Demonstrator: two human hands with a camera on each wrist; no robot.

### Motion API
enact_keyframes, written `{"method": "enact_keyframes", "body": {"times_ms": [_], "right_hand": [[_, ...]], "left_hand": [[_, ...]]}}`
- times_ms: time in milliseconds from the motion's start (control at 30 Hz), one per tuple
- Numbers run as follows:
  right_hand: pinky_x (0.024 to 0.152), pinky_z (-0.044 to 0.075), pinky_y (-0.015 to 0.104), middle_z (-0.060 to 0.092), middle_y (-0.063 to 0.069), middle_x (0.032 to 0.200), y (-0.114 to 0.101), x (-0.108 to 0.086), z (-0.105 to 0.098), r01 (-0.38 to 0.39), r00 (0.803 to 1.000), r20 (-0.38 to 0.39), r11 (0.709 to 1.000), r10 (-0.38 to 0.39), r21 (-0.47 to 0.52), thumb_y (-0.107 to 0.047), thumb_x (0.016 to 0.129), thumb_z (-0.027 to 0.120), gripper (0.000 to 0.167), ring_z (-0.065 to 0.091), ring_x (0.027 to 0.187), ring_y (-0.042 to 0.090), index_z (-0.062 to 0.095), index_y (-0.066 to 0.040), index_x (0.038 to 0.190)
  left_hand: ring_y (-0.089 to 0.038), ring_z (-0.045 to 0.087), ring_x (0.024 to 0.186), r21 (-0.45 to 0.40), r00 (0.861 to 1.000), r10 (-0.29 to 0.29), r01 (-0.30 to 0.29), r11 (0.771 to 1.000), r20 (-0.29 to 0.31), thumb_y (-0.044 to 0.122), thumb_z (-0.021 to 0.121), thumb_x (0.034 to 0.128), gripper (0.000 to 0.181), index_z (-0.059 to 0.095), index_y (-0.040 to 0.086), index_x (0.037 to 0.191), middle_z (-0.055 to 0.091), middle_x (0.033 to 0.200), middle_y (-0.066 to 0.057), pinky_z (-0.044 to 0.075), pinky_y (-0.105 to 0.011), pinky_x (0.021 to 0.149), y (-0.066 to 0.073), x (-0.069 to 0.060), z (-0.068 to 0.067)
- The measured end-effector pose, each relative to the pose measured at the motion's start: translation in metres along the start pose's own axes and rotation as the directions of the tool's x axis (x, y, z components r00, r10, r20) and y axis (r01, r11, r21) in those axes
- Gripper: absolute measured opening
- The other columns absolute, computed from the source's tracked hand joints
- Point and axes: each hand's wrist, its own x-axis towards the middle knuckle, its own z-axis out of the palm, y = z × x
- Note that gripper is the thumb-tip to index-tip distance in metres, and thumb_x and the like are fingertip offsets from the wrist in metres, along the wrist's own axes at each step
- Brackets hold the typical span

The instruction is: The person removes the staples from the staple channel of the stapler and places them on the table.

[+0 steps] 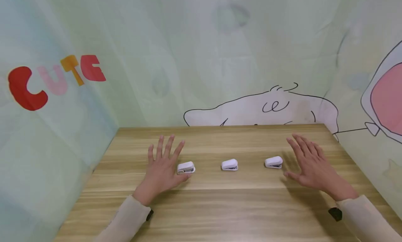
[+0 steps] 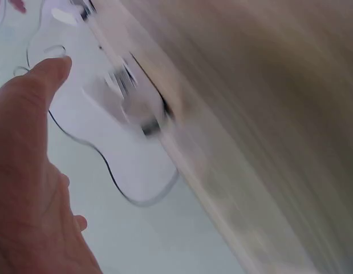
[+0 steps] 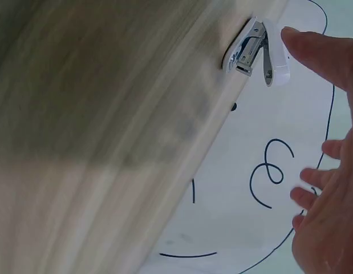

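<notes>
Three small white staplers lie in a row on the wooden table: a left one (image 1: pixel 186 167), a middle one (image 1: pixel 229 165) and a right one (image 1: pixel 274 162). Just left of the left stapler, the left hand (image 1: pixel 161 174) has its fingers spread, with the thumb near the stapler's front. The right hand (image 1: pixel 314 168), fingers extended, is to the right of the right stapler and holds nothing. In the left wrist view a stapler (image 2: pixel 139 100) appears blurred beyond the left hand (image 2: pixel 31 160). A stapler (image 3: pixel 259 51) shows near the thumb of the right hand (image 3: pixel 330 188).
The wooden table (image 1: pixel 220 214) meets a pale green curtain (image 1: pixel 188 60) along its back edge. Printed on the curtain are coloured letters at the left, a white cartoon figure behind the table and a pink balloon shape at the right.
</notes>
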Motion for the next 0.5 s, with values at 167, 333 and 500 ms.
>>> {"method": "enact_keyframes", "body": {"times_ms": [167, 333, 500], "right_hand": [[0.099, 0.037, 0.070, 0.049, 0.028, 0.156, -0.002, 0.000, 0.002, -0.015, 1.000, 0.004, 0.981, 0.014, 0.191, -0.025, 0.079, 0.093, 0.106, 0.049, 0.135, 0.051, 0.033, -0.004, 0.163], [0.092, 0.050, 0.061, 0.066, 0.023, 0.139, -0.002, 0.001, 0.007, -0.016, 0.998, -0.055, 0.948, 0.036, 0.319, -0.009, 0.078, 0.093, 0.090, 0.067, 0.117, 0.040, 0.045, 0.000, 0.154], [0.080, 0.058, 0.040, 0.074, 0.017, 0.127, 0.001, 0.001, 0.015, -0.039, 0.996, -0.062, 0.922, 0.068, 0.386, -0.003, 0.080, 0.091, 0.081, 0.074, 0.101, 0.030, 0.049, -0.004, 0.149]], "left_hand": [[-0.047, -0.002, 0.169, -0.060, 0.996, 0.081, -0.079, 0.995, 0.024, 0.073, 0.070, 0.0891, 0.109, 0.016, 0.030, 0.173, 0.008, 0.183, -0.013, 0.003, -0.076, 0.126, 0.036, 0.014, 0.010], [-0.047, 0.002, 0.169, -0.105, 0.981, 0.189, -0.186, 0.977, 0.028, 0.070, 0.067, 0.0930, 0.104, 0.015, 0.030, 0.174, 0.008, 0.183, -0.013, 0.009, -0.074, 0.127, 0.072, 0.030, 0.018], [-0.044, 0.001, 0.169, -0.143, 0.964, 0.263, -0.255, 0.957, 0.043, 0.068, 0.064, 0.0955, 0.099, 0.013, 0.033, 0.173, 0.007, 0.183, -0.011, 0.010, -0.072, 0.129, 0.107, 0.045, 0.025]]}}
